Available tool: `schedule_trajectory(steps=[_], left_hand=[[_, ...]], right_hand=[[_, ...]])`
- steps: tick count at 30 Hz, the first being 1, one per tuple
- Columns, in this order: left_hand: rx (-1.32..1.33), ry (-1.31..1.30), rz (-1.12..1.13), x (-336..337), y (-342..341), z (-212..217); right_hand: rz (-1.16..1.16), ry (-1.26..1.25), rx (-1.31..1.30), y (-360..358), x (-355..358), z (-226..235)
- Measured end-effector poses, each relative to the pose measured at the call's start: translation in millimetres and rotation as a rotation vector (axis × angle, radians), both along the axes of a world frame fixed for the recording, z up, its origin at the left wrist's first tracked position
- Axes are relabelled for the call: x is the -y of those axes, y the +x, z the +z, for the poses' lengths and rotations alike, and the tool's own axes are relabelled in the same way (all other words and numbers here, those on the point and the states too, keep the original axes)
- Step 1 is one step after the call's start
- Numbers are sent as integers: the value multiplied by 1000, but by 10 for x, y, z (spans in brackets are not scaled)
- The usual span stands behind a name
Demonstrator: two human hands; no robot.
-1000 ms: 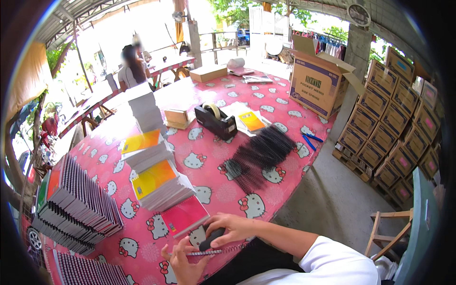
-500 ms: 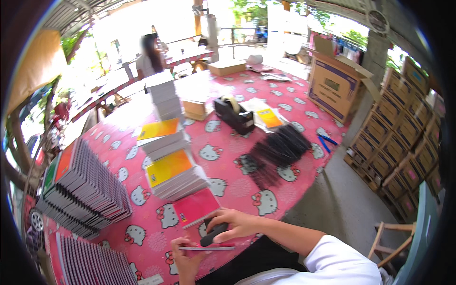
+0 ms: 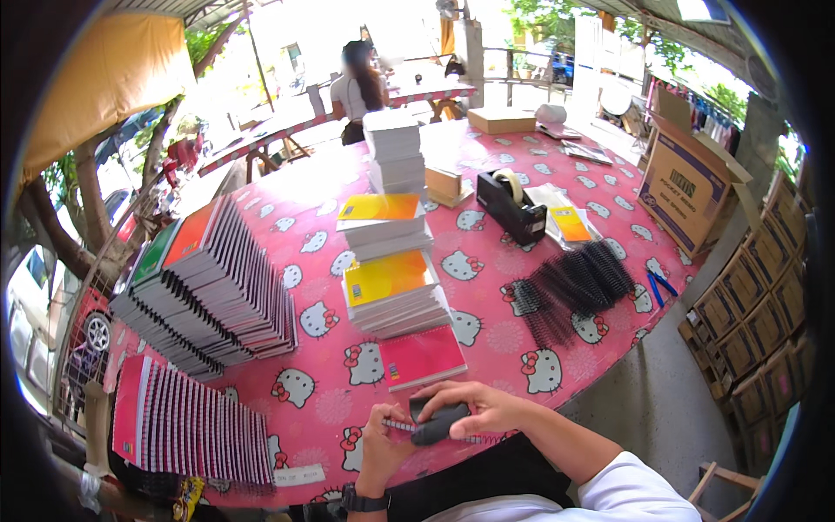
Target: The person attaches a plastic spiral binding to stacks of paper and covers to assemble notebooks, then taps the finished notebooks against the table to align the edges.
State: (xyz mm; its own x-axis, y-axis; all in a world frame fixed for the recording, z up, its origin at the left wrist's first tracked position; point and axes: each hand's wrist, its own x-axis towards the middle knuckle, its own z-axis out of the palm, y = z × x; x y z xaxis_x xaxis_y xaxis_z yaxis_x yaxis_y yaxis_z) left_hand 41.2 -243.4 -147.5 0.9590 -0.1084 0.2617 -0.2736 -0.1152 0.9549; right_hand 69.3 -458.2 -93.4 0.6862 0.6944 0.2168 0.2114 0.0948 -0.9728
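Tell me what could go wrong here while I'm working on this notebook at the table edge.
The notebook sits right at the table edge under both hands, so it might slip off. Your left hand fingers are close to the dark tool gripped by the right hand; they could get pinched. The leaning notebook stack might slide.

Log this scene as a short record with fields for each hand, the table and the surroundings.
left hand: grips the end of a spiral-bound notebook
right hand: presses a dark tool on the notebook
table: pink cartoon-cat cloth, red notebook, yellow-covered stacks, black binding coils, tape dispenser
surroundings: cardboard boxes at right, a person at the far end
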Motion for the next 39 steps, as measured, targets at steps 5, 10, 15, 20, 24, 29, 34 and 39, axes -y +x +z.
schedule_trajectory(steps=[5,10,15,20,24,29,34,39], left_hand=[[9,-13,-37,15,-17,4],[23,172,-2,26,-27,282],[122,40,-123,230,4,628],[162,-148,32,296,-51,622],[113,-187,53,253,-116,599],[162,-167,23,206,-109,623],[146,-205,48,207,-134,670],[279,-103,48,173,-137,685]], right_hand=[[-430,-361,340,29,170,-42],[-952,-761,653,68,571,53],[-570,-218,547,-188,39,444],[-584,-111,470,-211,-194,411],[-594,-68,481,-245,-269,444],[-578,-65,513,-219,-276,394],[-606,-25,497,-234,-292,408],[-516,20,356,-223,-269,401]])
